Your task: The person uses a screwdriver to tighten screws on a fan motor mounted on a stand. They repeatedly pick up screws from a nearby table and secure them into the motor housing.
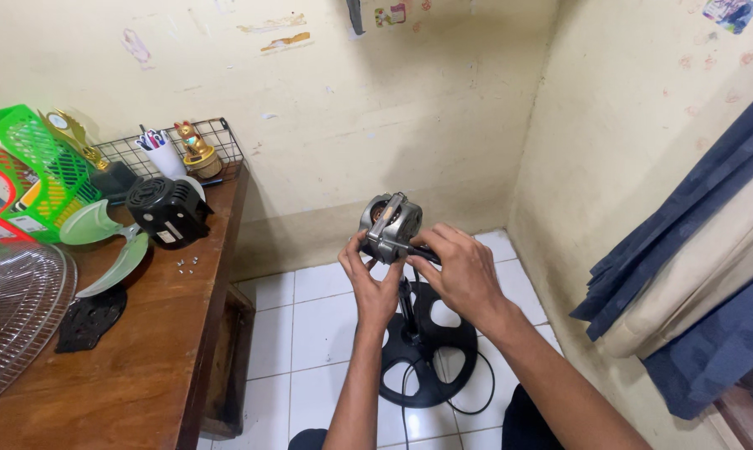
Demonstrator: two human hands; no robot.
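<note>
A grey metal fan motor (pixel 387 225) sits on top of a black stand pole above the round black fan base (pixel 430 354) on the white tiled floor. My left hand (pixel 372 287) grips the motor from below and on its left side. My right hand (pixel 464 271) is closed on a dark tool handle (pixel 422 252) that is pressed against the motor's right side. A black cord (pixel 476 400) loops around the base.
A wooden table (pixel 135 375) stands at the left. It bears a black motor cover (pixel 168 211), green fan blades (pixel 114 246), a wire fan grille (pixel 14 321), small screws (pixel 187 264), a green basket (pixel 26 171) and a pen cup (pixel 164 154). Blue and beige cloth (pixel 710 275) hangs at the right.
</note>
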